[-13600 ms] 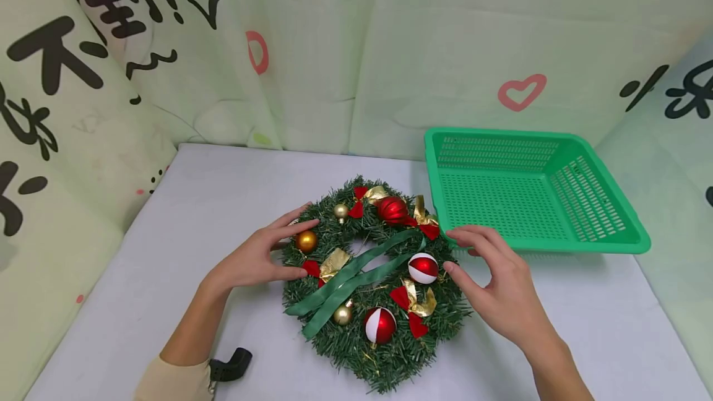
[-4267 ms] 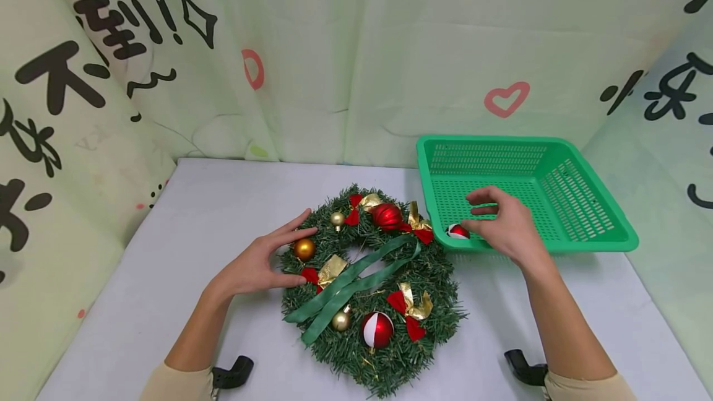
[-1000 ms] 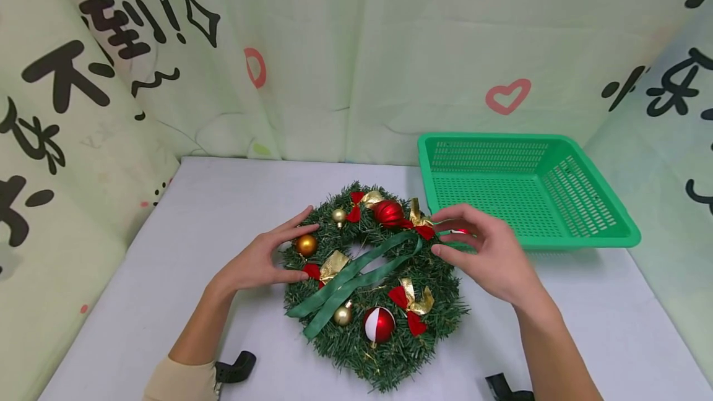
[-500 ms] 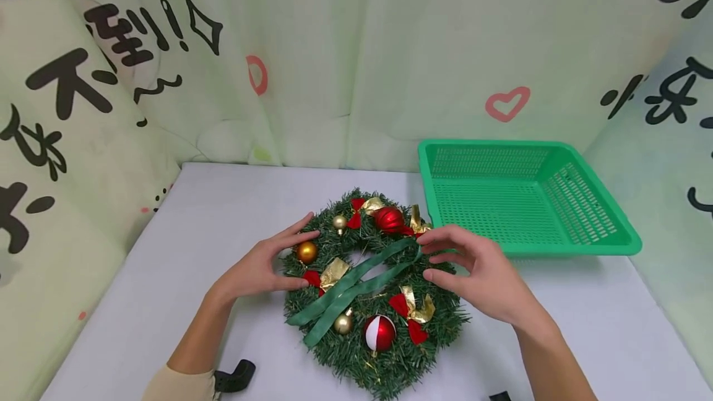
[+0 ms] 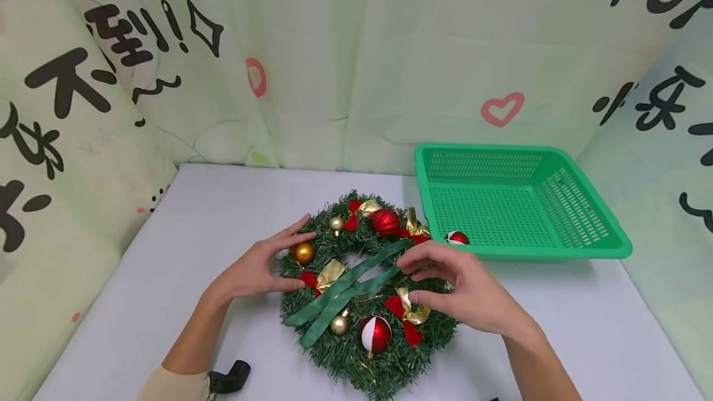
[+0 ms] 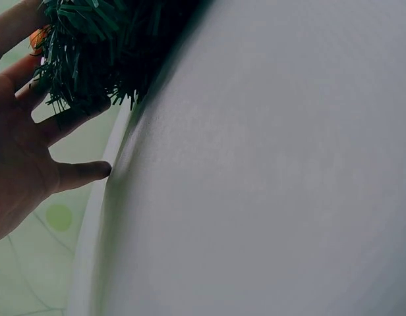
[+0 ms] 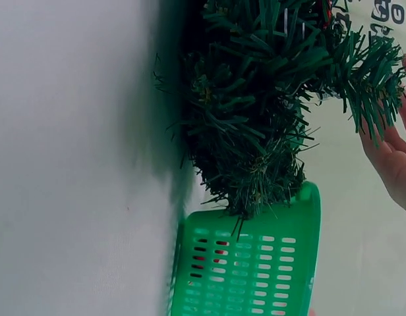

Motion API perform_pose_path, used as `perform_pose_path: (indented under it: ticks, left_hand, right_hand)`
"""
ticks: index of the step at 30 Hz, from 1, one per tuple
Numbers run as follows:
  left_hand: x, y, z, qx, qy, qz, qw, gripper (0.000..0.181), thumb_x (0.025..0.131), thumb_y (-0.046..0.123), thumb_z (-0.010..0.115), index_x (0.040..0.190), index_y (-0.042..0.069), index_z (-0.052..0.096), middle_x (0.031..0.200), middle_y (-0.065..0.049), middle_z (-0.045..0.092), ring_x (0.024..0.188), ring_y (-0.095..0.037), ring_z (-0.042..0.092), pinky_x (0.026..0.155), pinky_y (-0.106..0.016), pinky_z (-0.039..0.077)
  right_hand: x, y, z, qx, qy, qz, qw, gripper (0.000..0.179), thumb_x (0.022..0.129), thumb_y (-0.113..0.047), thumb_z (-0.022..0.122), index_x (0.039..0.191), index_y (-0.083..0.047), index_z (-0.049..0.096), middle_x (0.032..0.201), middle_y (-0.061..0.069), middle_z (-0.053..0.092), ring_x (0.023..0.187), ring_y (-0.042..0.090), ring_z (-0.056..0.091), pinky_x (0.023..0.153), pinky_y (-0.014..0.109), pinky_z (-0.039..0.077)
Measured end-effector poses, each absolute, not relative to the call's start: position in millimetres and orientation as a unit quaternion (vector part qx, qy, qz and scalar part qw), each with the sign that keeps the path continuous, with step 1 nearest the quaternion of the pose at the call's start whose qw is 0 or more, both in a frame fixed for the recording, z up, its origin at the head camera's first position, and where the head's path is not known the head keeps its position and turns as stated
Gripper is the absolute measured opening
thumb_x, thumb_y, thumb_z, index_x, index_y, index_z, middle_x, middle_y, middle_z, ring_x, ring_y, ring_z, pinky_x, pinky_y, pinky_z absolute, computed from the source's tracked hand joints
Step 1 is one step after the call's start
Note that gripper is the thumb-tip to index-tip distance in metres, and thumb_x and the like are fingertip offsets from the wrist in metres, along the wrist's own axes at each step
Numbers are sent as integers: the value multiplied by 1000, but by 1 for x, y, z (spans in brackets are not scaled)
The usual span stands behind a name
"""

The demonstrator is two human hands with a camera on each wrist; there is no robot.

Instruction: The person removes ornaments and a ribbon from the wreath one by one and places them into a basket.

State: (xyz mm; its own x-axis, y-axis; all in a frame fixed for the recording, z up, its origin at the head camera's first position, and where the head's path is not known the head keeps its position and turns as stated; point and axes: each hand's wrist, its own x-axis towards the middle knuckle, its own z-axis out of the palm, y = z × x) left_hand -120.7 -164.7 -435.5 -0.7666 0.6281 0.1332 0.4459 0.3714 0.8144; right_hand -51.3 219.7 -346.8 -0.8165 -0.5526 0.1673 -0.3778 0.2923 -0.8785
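The wreath (image 5: 390, 365) lies on the bench (image 5: 223, 221) between both hands. The left hand (image 5: 262, 265) rests spread fingers on its left edge, an orange-gold ball (image 5: 304, 254) between them and the thumb. Over the right side hangs the right hand (image 5: 459, 280), bent fingers parted from thumb, tips by the green ribbon (image 5: 348, 280); I can't tell if they touch.

Wreath (image 5: 384, 370) on worktop (image 5: 234, 203), basket (image 5: 490, 203) behind-right.
One ball (image 5: 458, 239) in basket (near-left corner); curtain (image 5: 312, 60) behind both.
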Motion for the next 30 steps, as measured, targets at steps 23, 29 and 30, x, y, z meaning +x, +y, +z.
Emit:
perform_pose_path:
  ticks: [23,29,30]
  left_hand:
    - [-122,-166,-437,328,817,462,103,85,84,24,89,158,21,48,176,3,17,161,-32,21,120,-71,28]
    - [-122,-166,-437,328,819,460,102,84,84,25,89,158,22,48,175,6,17,160,-31,22,120,-70,28]
    - [-122,-165,-437,328,819,460,102,84,84,25,89,158,22,48,175,7,17,160,-31,22,120,-70,28]
  right_hand:
    - [-46,207,-350,-328,771,-529,133,41,90,-6,82,126,-17,68,126,7,68,113,27,67,97,35,59]
    - [-46,204,-354,-345,764,-527,141,41,90,-7,82,126,-19,68,126,10,68,112,28,68,97,36,59]
    - [-46,204,-354,-347,763,-527,144,41,90,-6,82,127,-18,68,126,10,68,112,28,68,97,36,59]
